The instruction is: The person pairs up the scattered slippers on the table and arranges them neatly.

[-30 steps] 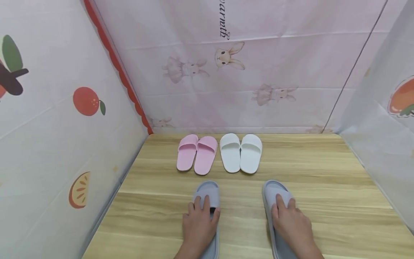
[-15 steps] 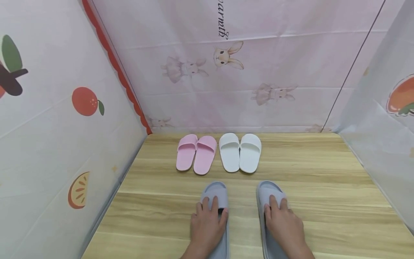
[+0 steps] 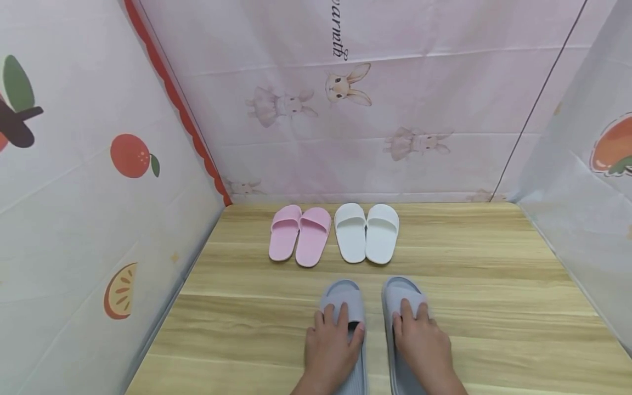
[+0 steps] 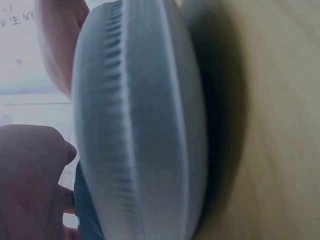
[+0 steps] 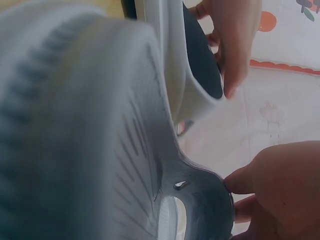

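Two grey slippers lie side by side at the near edge of the wooden table, toes pointing away. My left hand grips the left grey slipper, fingers over its strap and thumb at the strap's opening. My right hand holds the right grey slipper the same way. The left wrist view is filled by the left slipper's ribbed side. In the right wrist view the right slipper is close up, with the left slipper just behind it.
A pink pair of slippers and a white pair stand next to each other near the table's far edge. Printed cloth walls close in the left, back and right sides.
Both hands have slid the grey slippers inward: the left one to the right, the right one to the left. The wide gap between them has narrowed to a thin one.
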`<state>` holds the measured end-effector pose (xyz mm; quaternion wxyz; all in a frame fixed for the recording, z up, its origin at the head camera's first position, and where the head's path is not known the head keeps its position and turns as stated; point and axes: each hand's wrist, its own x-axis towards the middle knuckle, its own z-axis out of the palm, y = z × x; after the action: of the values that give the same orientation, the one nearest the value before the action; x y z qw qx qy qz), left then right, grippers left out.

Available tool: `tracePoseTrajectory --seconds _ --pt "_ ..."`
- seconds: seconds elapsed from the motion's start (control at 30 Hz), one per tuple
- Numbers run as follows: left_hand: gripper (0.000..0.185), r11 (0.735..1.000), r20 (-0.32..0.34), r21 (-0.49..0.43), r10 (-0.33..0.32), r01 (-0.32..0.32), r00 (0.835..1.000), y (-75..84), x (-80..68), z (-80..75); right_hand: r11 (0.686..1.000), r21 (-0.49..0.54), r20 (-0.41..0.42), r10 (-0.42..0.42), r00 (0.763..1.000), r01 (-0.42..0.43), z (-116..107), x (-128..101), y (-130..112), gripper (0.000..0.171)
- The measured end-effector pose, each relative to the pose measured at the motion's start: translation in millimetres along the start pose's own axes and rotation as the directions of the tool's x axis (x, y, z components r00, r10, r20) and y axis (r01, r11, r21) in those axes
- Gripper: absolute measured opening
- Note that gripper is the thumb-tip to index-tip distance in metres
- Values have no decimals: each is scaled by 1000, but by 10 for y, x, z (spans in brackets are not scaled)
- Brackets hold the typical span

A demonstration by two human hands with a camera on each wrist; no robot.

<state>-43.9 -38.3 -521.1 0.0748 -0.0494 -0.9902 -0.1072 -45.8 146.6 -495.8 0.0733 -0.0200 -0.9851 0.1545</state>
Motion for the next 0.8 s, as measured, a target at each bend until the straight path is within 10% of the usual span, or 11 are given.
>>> tracePoseTrajectory --seconds 0.8 --pt "72 994 30 70 78 -80 997 238 -71 45 999 -40 11 17 1000 -16 83 -41 -238 49"
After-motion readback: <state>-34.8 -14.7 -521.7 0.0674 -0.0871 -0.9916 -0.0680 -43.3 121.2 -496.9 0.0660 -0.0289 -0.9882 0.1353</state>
